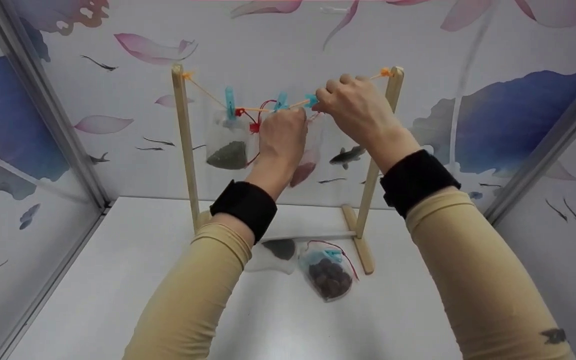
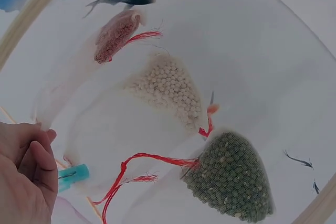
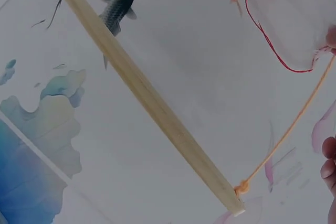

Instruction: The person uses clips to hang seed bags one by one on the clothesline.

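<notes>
My left hand point(image 1: 283, 137) pinches the top edge of a sheer drawstring bag of small reddish grains point(image 2: 116, 35), up against the orange line point(image 2: 6, 114). Just to its right, my right hand point(image 1: 358, 102) grips a teal clothespin point(image 1: 311, 100) at the line; the hand covers most of it. Farther left hang a bag of green beans point(image 2: 231, 177) under a teal clothespin point(image 1: 230, 102), and a bag of whitish round beads point(image 2: 168, 90) by another teal clothespin point(image 2: 73, 176). In the right wrist view, only fingertips point(image 3: 328, 167) show at the right edge.
Two wooden posts point(image 1: 186, 150) carry the sagging line, with a wooden foot point(image 1: 363, 252) at the right. On the white table point(image 1: 168, 215) lie a bag of dark round pieces point(image 1: 329, 280) with a teal clothespin and a bag with dark contents point(image 1: 282, 249). Patterned panels point(image 1: 518, 125) stand around.
</notes>
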A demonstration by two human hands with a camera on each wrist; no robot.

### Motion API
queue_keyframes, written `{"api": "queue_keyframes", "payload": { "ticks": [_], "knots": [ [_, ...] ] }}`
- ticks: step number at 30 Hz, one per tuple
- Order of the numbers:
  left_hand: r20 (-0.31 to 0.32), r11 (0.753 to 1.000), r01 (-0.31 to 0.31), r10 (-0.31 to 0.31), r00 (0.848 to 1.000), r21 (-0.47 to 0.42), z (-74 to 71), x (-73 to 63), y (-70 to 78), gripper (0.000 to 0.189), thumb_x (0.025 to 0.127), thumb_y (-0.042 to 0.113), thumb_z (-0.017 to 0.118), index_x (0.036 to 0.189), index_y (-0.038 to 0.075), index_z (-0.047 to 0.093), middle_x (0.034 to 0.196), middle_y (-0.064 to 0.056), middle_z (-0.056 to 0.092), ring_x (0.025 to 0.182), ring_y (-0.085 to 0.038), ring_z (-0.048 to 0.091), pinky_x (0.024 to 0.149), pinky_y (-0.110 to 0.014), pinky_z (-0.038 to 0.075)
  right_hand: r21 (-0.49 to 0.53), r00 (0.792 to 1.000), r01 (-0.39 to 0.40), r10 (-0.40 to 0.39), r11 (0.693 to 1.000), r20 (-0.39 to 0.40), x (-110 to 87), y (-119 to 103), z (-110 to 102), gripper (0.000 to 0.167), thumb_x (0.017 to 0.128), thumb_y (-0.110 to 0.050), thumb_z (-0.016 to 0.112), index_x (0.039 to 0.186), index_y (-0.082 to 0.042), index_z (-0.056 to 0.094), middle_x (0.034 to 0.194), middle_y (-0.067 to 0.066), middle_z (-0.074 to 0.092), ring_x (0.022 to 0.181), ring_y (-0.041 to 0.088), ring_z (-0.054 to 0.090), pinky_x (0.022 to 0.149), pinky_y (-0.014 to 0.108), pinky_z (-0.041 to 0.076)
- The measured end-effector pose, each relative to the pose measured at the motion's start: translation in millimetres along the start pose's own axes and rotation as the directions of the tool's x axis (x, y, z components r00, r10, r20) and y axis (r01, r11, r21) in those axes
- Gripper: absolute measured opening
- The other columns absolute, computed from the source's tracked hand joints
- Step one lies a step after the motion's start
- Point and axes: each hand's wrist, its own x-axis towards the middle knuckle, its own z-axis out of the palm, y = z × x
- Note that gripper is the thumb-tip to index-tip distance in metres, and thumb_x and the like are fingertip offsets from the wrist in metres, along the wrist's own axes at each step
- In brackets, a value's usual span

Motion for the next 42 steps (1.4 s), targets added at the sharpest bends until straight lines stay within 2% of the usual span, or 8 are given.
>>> {"api": "queue_keyframes", "payload": {
  "ticks": [4, 7, 12, 23, 28, 33, 38, 42],
  "knots": [
    [-0.055, 0.997, 0.011, -0.007, 0.998, 0.075, 1.8, -1.1, 6.3, 0.017, 0.098, 0.009, 0.061, 0.094, 0.003, 0.076, 0.081, -0.011, 0.076, 0.069, -0.021, 0.072, 0.063, -0.030, 0.059, -0.013, 0.998, 0.001, 0.000, 1.000, 0.070, -0.1, 2.1, -3.0, 0.037, 0.100, -0.033, 0.053, 0.092, 0.001, 0.064, 0.080, 0.016, 0.065, 0.071, 0.032, 0.061, 0.064, 0.040, 0.054],
    [-0.015, 0.996, 0.006, -0.005, 1.000, 0.093, 0.0, -1.6, 9.8, 0.011, 0.094, 0.011, 0.066, 0.096, 0.003, 0.074, 0.086, -0.011, 0.077, 0.072, -0.020, 0.073, 0.064, -0.031, 0.059, -0.017, 0.994, 0.007, -0.005, 1.000, 0.113, -1.9, 4.4, -6.2, 0.037, 0.098, -0.035, 0.055, 0.092, 0.001, 0.065, 0.079, 0.015, 0.065, 0.071, 0.033, 0.061, 0.065, 0.041, 0.056],
    [0.067, 0.999, 0.021, -0.024, 0.997, 0.044, -4.6, -2.3, 11.5, 0.020, 0.086, 0.015, 0.075, 0.101, 0.003, 0.069, 0.093, -0.012, 0.076, 0.077, -0.021, 0.072, 0.069, -0.030, 0.060, -0.050, 0.981, 0.026, -0.016, 0.998, 0.195, -0.9, 3.8, -13.4, 0.037, 0.097, -0.037, 0.056, 0.096, -0.002, 0.067, 0.084, 0.014, 0.068, 0.079, 0.034, 0.065, 0.070, 0.043, 0.058],
    [-0.047, 0.992, 0.001, -0.007, 0.999, -0.126, -2.6, -10.6, 1.9, 0.013, 0.099, 0.014, 0.062, 0.105, 0.004, 0.068, 0.094, -0.010, 0.075, 0.081, -0.020, 0.073, 0.073, -0.028, 0.060, -0.137, 0.967, 0.086, -0.049, 0.987, 0.248, 4.4, -6.0, -16.9, 0.036, 0.099, -0.038, 0.053, 0.106, -0.005, 0.065, 0.093, 0.011, 0.069, 0.089, 0.031, 0.061, 0.071, 0.039, 0.053],
    [-0.057, 0.990, -0.002, -0.006, 0.998, -0.142, -0.5, -13.5, 0.5, 0.021, 0.102, 0.019, 0.057, 0.106, 0.004, 0.071, 0.092, -0.009, 0.077, 0.079, -0.021, 0.074, 0.073, -0.027, 0.060, -0.160, 0.985, 0.055, -0.026, 0.986, 0.173, -6.1, -7.3, -5.6, 0.041, 0.098, -0.044, 0.054, 0.109, -0.005, 0.058, 0.094, 0.011, 0.063, 0.087, 0.030, 0.059, 0.069, 0.041, 0.053],
    [-0.107, 0.990, -0.098, 0.086, 0.991, -0.104, 0.6, -22.7, -5.0, 0.022, 0.100, 0.024, 0.062, 0.107, 0.005, 0.069, 0.090, -0.009, 0.076, 0.076, -0.021, 0.074, 0.068, -0.028, 0.060, -0.129, 0.998, -0.008, 0.015, 0.992, 0.055, -17.9, -8.3, 10.3, 0.046, 0.098, -0.045, 0.058, 0.122, -0.007, 0.051, 0.108, 0.016, 0.060, 0.092, 0.034, 0.059, 0.068, 0.044, 0.055],
    [-0.211, 0.975, -0.212, 0.193, 0.958, -0.069, 8.7, -33.6, -18.1, 0.020, 0.098, 0.023, 0.064, 0.109, 0.006, 0.067, 0.097, -0.008, 0.074, 0.088, -0.020, 0.074, 0.072, -0.027, 0.060, -0.091, 0.999, -0.037, 0.035, 0.995, -0.028, -29.6, -10.0, 22.6, 0.057, 0.100, -0.038, 0.060, 0.146, -0.010, 0.041, 0.135, 0.020, 0.053, 0.111, 0.037, 0.057, 0.075, 0.045, 0.055],
    [-0.282, 0.958, -0.286, 0.270, 0.920, -0.017, 18.2, -42.3, -26.9, 0.016, 0.095, 0.022, 0.069, 0.100, 0.007, 0.066, 0.090, -0.007, 0.072, 0.081, -0.019, 0.073, 0.068, -0.026, 0.059, -0.068, 0.994, -0.047, 0.040, 0.997, -0.100, -42.5, -11.5, 36.4, 0.057, 0.099, -0.029, 0.062, 0.148, -0.009, 0.040, 0.142, 0.021, 0.048, 0.119, 0.037, 0.054, 0.079, 0.046, 0.056]
  ]
}}
